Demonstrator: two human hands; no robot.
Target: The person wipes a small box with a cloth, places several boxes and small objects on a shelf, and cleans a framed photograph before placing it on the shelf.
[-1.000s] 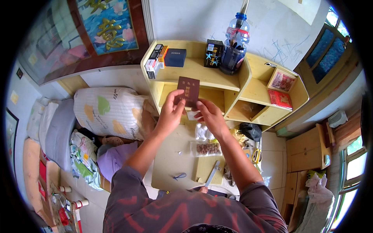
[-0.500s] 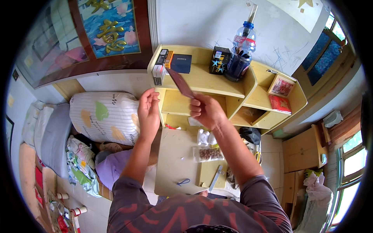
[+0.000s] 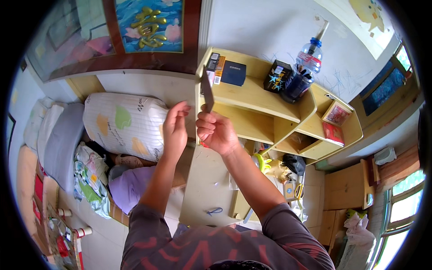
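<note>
My right hand (image 3: 219, 133) is closed around the lower end of a thin, dark maroon booklet (image 3: 208, 92). The booklet stands nearly upright and shows almost edge-on, in front of the left end of the shelf unit (image 3: 252, 101). To the left of it, my left hand (image 3: 176, 131) is raised with its fingers apart and nothing in it. Behind the booklet, on the upper shelf, are narrow boxes (image 3: 219, 69) and a dark blue booklet (image 3: 234, 73). Farther right stand a black box (image 3: 277, 75) and a dark pen holder (image 3: 297, 85).
Below my arms is a desk (image 3: 198, 189) with a small blue loop (image 3: 214, 211) on it. Yellow scissors (image 3: 299, 191) and a black bag (image 3: 294, 164) lie at its right. A striped cushion (image 3: 148, 119) and bedding are at the left. A plastic bottle (image 3: 311, 55) rises above the shelf.
My right hand has moved left, closer to my left hand. The booklet has turned from a slant to nearly upright and edge-on. The whole view has shifted, so the shelf appears farther right.
</note>
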